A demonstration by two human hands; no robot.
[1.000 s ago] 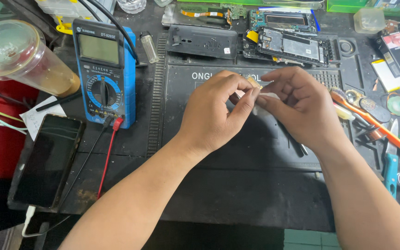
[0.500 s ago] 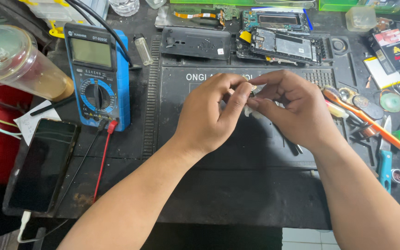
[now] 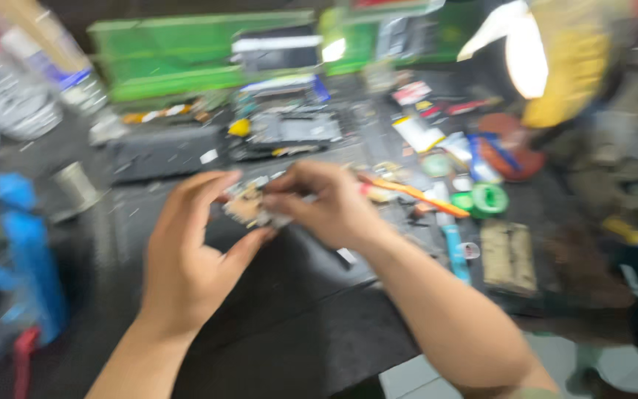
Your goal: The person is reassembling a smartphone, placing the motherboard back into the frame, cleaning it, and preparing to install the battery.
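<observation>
The picture is blurred by motion. My left hand (image 3: 190, 255) and my right hand (image 3: 326, 203) meet over a black work mat (image 3: 289, 310). Between their fingertips they pinch a small pale part (image 3: 249, 207), too blurred to identify. The left hand holds it from below and the left, with thumb and fingers curled around it. The right hand grips it from the right. Behind the hands lies an opened phone with its circuit board (image 3: 289, 133) showing.
A blue multimeter (image 3: 16, 258) stands at the left edge. Orange-handled tools (image 3: 415, 193), a blue-handled tool (image 3: 453, 247), a green tape roll (image 3: 489, 199) and a brown block (image 3: 507, 255) lie to the right. Green boxes (image 3: 179, 59) line the back. A bright lamp (image 3: 533, 52) glares upper right.
The view has swung right and closer, with heavy blur. The hands keep pinching the small part, and the left hand's fingers have spread wider around it.
</observation>
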